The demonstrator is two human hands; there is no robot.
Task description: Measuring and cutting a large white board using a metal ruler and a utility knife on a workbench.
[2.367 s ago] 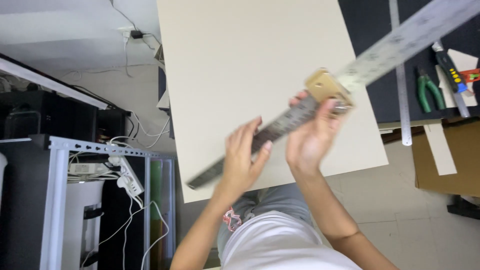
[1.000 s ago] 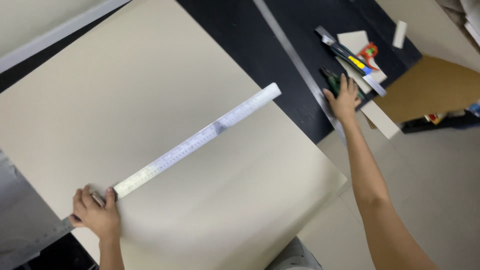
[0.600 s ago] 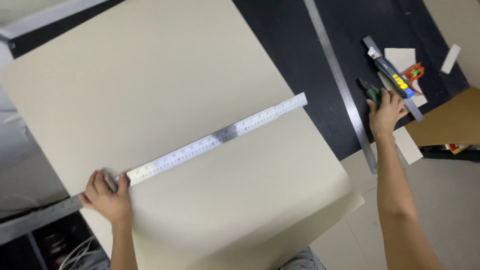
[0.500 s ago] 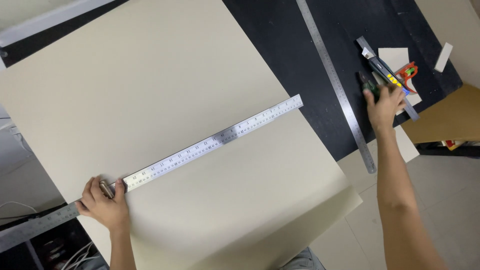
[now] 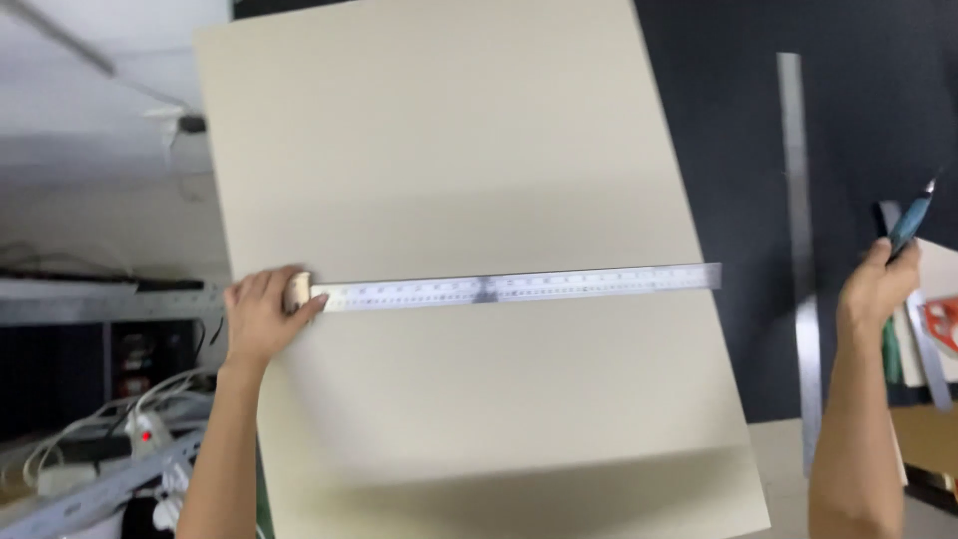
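From the head camera, your left hand (image 5: 261,317) pressed down on the pale wooden stock at the near-left end of a long steel T-square ruler (image 5: 519,286), fingers curled together over that stock at the left edge of the large cream-coloured cardboard sheet (image 5: 449,170). The ruler's blade lay flat across the sheet from left to right, and its far tip reached just past the sheet's right edge onto the black tabletop (image 5: 858,60). Your right hand (image 5: 876,289) was lifted at the right side, well apart from the sheet, with its fingers closed around a slim blue-handled cutting or marking tool (image 5: 910,222) whose point aimed up and away; which kind of tool it was could not be told. Just left of that hand a second long flat steel straightedge (image 5: 801,250) lay on the black tabletop, running near to far, and a few more tools and a red-printed card sat at the right border, too cropped to name. On the far left were a grey metal shelf and white cables (image 5: 90,449). As for progress, the ruler looked set and held square, the tool was in hand, but no line or cut showed along the blade, so the marking looked still to do.
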